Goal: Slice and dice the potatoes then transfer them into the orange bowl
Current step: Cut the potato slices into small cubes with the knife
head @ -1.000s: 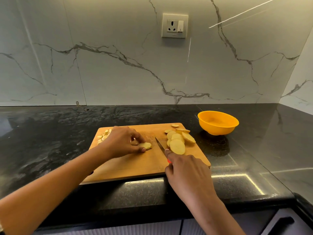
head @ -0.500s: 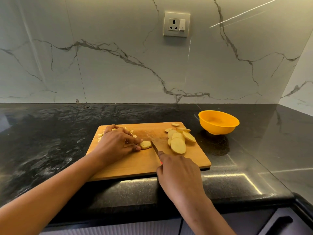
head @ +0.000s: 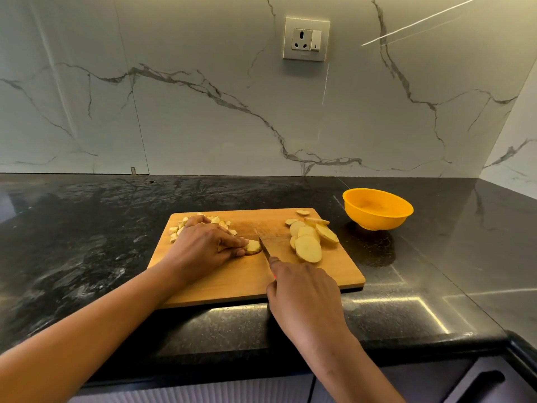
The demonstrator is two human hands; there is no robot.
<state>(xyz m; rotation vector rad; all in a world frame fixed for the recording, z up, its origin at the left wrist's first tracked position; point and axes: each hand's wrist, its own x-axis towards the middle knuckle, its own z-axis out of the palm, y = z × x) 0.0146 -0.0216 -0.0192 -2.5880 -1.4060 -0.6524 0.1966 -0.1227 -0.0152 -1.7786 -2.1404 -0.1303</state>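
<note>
Right now the left hand (head: 203, 248) pins a potato slice (head: 252, 246) under curled fingertips on the board (head: 247, 280). Just right of it, the right hand (head: 302, 292) grips the knife (head: 265, 249), blade beside the slice. Diced bits (head: 177, 228) lie behind the left hand; more slices (head: 308, 248) and the bowl (head: 377, 209) lie beyond the right.

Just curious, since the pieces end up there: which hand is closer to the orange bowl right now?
Right. The right hand, gripping the knife, is left of the orange bowl and nearer the camera; the left hand holds a potato piece farther left.
</note>
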